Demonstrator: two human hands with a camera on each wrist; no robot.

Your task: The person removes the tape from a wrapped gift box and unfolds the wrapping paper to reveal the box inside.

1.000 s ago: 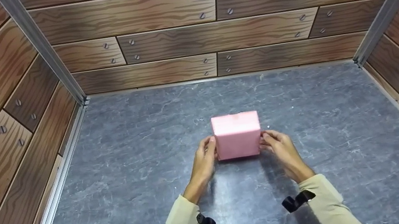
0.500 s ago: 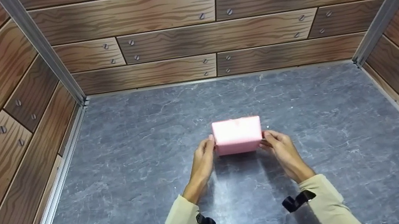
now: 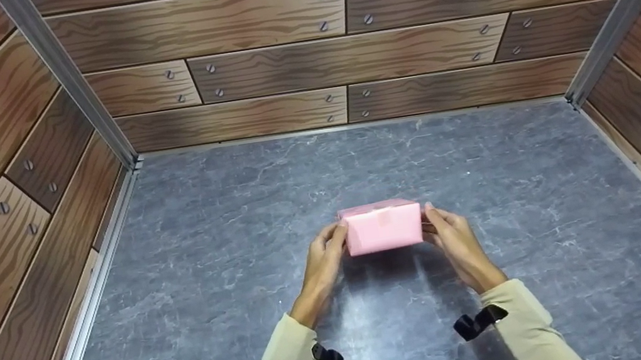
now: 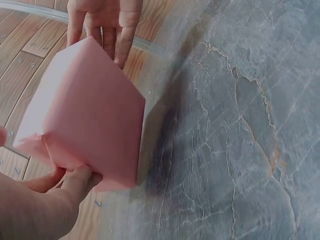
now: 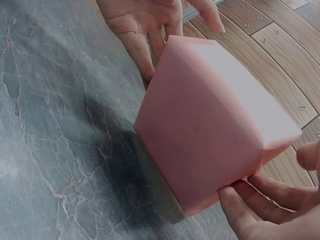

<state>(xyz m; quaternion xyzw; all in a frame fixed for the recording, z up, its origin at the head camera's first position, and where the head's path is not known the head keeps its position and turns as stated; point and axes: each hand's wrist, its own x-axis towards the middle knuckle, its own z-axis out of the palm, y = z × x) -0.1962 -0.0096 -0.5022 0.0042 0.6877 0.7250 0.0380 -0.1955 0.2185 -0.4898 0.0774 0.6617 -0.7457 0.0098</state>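
A pink box (image 3: 384, 229) is held up between both hands over the grey floor, tilted, with a shadow under it. At its left end, my left hand (image 3: 321, 262) supports it with bent fingers; in the left wrist view these fingers (image 4: 75, 182) touch the box's folded end, and the thumb is off it. My right hand (image 3: 458, 245) holds the opposite end. The right wrist view has bent fingers (image 5: 240, 205) against that end, with the thumb apart from the box. Parts of the far fingers are hidden behind the box.
Grey marble-patterned flooring (image 3: 225, 219) spreads around the box. A wood-plank-patterned back wall (image 3: 278, 69) and similar side walls enclose it, with metal posts (image 3: 74, 83) at the corners. Black wrist cameras (image 3: 478, 323) sit on both cream sleeves.
Between the hands the pink box has turned: its bright face has tipped toward me and another pink face has come up behind. The hands stay in nearly the same place; the right thumb has lifted away.
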